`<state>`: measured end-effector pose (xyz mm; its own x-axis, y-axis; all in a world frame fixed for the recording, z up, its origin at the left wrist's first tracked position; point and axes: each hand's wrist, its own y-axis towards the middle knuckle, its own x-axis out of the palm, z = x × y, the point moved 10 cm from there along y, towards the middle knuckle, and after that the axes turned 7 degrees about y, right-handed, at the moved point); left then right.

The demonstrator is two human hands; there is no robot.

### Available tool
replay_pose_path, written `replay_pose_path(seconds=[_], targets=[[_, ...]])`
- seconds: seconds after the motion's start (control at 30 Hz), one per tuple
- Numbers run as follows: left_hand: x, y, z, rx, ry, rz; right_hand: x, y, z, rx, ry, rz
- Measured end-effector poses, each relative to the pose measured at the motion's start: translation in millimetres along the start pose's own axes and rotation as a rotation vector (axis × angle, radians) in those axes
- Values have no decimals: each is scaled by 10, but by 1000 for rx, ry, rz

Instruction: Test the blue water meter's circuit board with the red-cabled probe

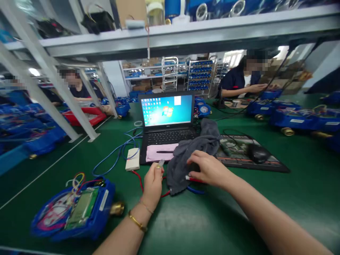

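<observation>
My left hand (153, 180) is closed, with a small translucent piece (160, 163) sticking out between thumb and forefinger; its exact kind is unclear. A dark grey cloth (180, 166) lies crumpled across the laptop's (167, 136) right front corner. Over its right side hovers or rests my right hand (205, 167), fingers curved and thumb apart, with no object visible between them. Just under that thumb is a red item with a white tip (195, 179), partly hidden. To the left sits an open blue meter housing (71, 212) with a green circuit board, loose wires and a brass fitting.
A white box (132, 159) with blue and red cables lies left of the laptop. Right of the cloth are a mouse pad (239, 157) and black mouse (258, 153). More blue meters (294, 118) line the right side. An overhead shelf (170, 37) crosses above; co-workers sit beyond.
</observation>
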<state>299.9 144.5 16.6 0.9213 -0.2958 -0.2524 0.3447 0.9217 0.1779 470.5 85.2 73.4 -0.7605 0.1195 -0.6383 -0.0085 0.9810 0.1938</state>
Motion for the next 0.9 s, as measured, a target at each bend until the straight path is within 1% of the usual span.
replay_pose_path(seconds=[0.07,0.13,0.23,0.3,0.37,0.5,0.6,0.7,0.77,0.8,0.83,0.9], targets=[[-19,-27,101,46,-13,8,69,-20,-158,-84,31,41],[-37,-113,244,99,-27,9,226,-51,-317,-152,94,60],[-87,-353,477,167,-65,26,451,-117,-548,-224,198,111],[-171,-542,600,181,-103,62,555,-178,-711,-261,268,143],[-311,-715,698,174,-137,114,634,-251,-882,-295,340,155],[-692,-972,867,162,-166,216,742,-399,-1170,-353,451,156],[-937,-1090,951,171,-160,260,752,-478,-1292,-387,485,194],[-1104,-1155,993,190,-133,296,735,-501,-1418,-414,510,220],[-1182,-1179,1029,215,-91,320,767,-444,-1487,-369,587,177],[-1220,-1192,1058,236,-63,337,818,-393,-1511,-317,650,122],[-1258,-1207,1092,262,-31,358,907,-340,-1538,-251,717,36],[-1335,-1247,1167,320,33,403,1162,-279,-1606,-104,841,-196]])
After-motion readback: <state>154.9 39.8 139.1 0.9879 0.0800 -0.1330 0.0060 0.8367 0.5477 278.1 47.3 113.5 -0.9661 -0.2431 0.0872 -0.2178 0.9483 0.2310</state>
